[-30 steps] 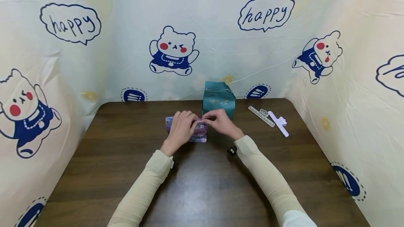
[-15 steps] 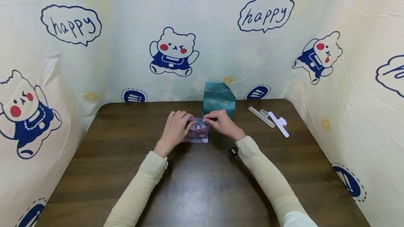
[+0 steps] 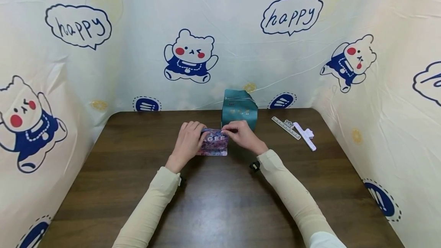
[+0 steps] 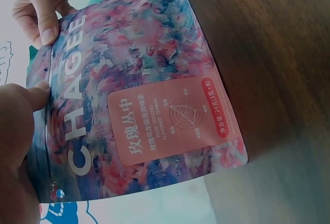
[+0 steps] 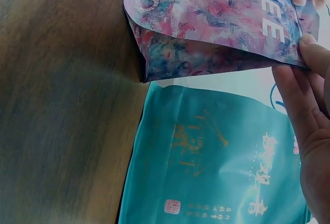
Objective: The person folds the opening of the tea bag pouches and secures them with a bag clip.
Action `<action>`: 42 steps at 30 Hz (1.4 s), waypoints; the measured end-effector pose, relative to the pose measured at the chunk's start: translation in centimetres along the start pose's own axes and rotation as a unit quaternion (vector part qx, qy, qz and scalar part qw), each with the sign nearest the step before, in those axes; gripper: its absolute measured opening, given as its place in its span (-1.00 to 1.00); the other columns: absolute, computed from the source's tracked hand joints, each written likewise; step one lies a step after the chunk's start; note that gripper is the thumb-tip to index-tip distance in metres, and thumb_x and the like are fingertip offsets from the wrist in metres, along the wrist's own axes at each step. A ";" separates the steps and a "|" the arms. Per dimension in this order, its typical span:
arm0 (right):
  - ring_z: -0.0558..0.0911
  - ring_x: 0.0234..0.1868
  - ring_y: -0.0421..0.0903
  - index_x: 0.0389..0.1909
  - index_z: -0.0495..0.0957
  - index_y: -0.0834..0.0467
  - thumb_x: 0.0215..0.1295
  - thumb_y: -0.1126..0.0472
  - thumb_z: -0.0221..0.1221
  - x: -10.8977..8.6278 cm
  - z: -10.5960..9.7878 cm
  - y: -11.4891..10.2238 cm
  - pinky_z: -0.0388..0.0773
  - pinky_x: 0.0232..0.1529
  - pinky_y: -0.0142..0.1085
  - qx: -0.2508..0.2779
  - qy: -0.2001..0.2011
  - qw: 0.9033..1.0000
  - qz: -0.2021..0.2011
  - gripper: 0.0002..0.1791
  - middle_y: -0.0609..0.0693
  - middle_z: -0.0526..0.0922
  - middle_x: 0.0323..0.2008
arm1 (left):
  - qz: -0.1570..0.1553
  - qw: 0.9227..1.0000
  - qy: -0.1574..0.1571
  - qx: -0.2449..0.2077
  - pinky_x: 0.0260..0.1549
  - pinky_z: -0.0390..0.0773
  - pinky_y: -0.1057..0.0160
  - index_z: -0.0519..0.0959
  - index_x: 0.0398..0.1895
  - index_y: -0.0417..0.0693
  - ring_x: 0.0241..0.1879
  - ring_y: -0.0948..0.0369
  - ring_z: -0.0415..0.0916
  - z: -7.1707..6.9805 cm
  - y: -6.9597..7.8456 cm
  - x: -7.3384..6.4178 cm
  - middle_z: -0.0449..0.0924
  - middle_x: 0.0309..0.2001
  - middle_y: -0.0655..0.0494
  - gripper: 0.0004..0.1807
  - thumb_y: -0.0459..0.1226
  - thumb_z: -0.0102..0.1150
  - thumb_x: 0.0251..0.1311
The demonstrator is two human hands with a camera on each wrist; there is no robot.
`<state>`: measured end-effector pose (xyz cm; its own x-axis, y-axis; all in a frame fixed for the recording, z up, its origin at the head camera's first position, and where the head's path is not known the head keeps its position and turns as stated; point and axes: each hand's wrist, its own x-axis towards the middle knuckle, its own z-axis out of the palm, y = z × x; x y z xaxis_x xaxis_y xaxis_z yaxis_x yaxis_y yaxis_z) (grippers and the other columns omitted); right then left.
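A pink and blue tea pouch [image 4: 139,53] lettered CHAGEE stands on the wooden table, upright in the wrist views. My left hand [image 3: 187,141] pinches its top edge toward the left, thumb on the front face near the seal line. At the right end of that same edge my right hand [image 3: 242,135] pinches the pouch, thumb in front and fingers behind in the right wrist view. Just behind the right hand stands a teal pouch [image 5: 216,157] with gold and white lettering, its lower part partly hidden by that hand in the head view.
A clear ruler-shaped clip [image 3: 286,128] and a white-lilac clip [image 3: 304,136] lie crossed close together at the right of the table [image 3: 220,209]. A printed cloth [image 3: 144,49] hangs along the back and both sides.
My left hand has slid left along the pouch's top edge, uncovering more of the lettering. The pouch has shifted slightly right; the right hand has stayed nearly in place.
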<state>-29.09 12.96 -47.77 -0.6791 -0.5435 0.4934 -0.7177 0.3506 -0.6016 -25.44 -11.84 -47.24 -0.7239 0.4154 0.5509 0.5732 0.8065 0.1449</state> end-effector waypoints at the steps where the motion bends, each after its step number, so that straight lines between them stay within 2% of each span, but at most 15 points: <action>1: 0.68 -0.32 -0.20 -0.18 0.78 0.18 0.38 0.27 0.29 0.0 0.0 0.0 0.67 -0.25 -0.34 -0.001 0.001 1.000 -0.001 -0.87 0.02 0.78 -0.26 | 0.000 1.000 -0.002 -0.002 -0.08 0.44 0.03 0.64 -0.11 -0.14 -0.13 0.01 0.56 -0.1 0.0 0.0 0.69 -0.15 -0.05 -0.77 -0.14 0.20 0.43; 12: 0.69 -0.27 -0.19 -0.18 0.78 0.20 0.33 0.32 0.32 -0.3 0.0 -0.3 0.67 -0.20 -0.32 -0.006 0.009 1.000 -0.016 -0.88 0.00 0.78 -0.27 | 0.001 1.000 -0.007 -0.026 -0.08 0.44 0.05 0.63 -0.13 -0.14 -0.14 0.03 0.56 -0.2 -0.4 -0.1 0.69 -0.17 -0.04 -0.82 -0.20 0.20 0.44; 23: 0.71 -0.18 -0.11 -0.19 0.78 0.22 0.27 0.43 0.33 -0.8 -0.1 -0.6 0.66 -0.12 -0.29 -0.058 0.002 0.995 -0.082 -0.86 0.03 0.77 -0.25 | 0.005 1.000 0.005 -0.020 -0.08 0.43 0.04 0.63 -0.12 -0.15 -0.15 0.01 0.55 0.3 -0.4 0.0 0.69 -0.15 -0.06 -0.84 -0.23 0.24 0.40; 30: 0.69 -0.09 -0.09 -0.23 0.78 0.23 0.27 0.42 0.34 -1.1 0.5 -0.7 0.65 -0.03 -0.29 -0.034 -0.001 0.997 -0.066 -0.89 0.02 0.74 -0.18 | 0.016 1.000 0.007 -0.021 -0.09 0.42 0.05 0.63 -0.14 -0.15 -0.16 0.03 0.55 0.4 -0.4 -0.1 0.70 -0.16 -0.04 -0.87 -0.27 0.28 0.36; 42: 0.67 -0.02 -0.06 -0.17 0.79 0.25 0.24 0.43 0.36 -1.4 0.8 -1.0 0.64 -0.02 -0.24 -0.015 -0.003 0.999 -0.047 -0.84 0.03 0.74 -0.08 | 0.017 1.000 0.003 -0.019 -0.09 0.40 0.06 0.64 -0.10 -0.16 -0.14 0.02 0.55 0.4 -0.4 -0.2 0.71 -0.14 -0.05 -0.84 -0.26 0.28 0.36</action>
<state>-27.34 12.75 -48.39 -0.6078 -0.5792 0.5433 -0.7825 0.3206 -0.5337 -25.69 -12.08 -47.71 -0.7008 0.4397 0.5618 0.6118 0.7755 0.1562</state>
